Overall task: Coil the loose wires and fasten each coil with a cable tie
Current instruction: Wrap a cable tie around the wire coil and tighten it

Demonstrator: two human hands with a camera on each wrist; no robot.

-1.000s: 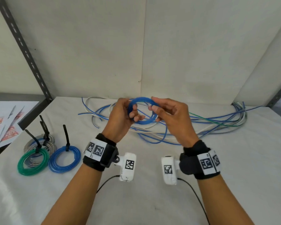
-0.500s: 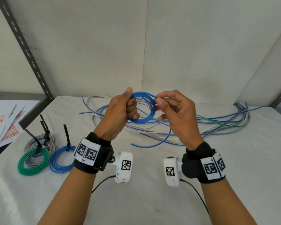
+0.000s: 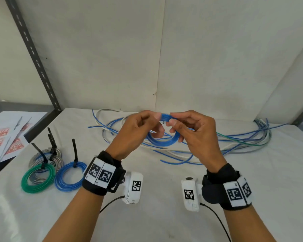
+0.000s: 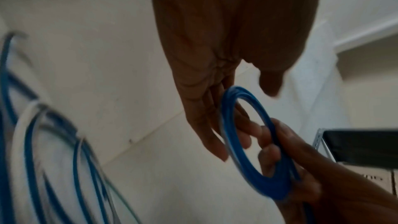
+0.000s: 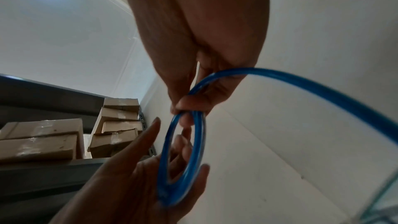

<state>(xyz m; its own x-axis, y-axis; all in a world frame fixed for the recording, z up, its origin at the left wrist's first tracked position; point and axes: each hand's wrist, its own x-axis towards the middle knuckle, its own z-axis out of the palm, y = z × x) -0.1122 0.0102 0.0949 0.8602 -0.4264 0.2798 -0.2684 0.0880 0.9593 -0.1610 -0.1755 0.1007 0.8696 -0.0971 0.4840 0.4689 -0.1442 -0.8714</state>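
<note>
Both hands are up above the middle of the table (image 3: 164, 215), working one small blue coil (image 3: 162, 144) between them. The left hand (image 3: 135, 135) has its fingers curled around the coil's left side, thumb and fingertip pinching the top of the loop. The right hand (image 3: 196, 137) pinches that same top edge right next to it, so the two sets of fingertips are nearly touching. In the right wrist view you can see the right hand's thumb and finger clamped on the ring, with a free length of the same blue wire arcing away past the palm. The left wrist view is blurry but shows the ring sitting against the left fingers, with the other hand gripping its far side. Behind the hands, along the back edge of the table, lies the pile of loose wires (image 3: 234, 142), mostly blue with some white and a green one, spread out toward the back right corner. Near the left edge sit the coils that are already tied: a green coil (image 3: 38, 179), a grey coil (image 3: 45, 158) partly under it, and a tied blue coil (image 3: 70, 176) just beside them, each with a black cable tie (image 3: 74, 151) sticking up.
</note>
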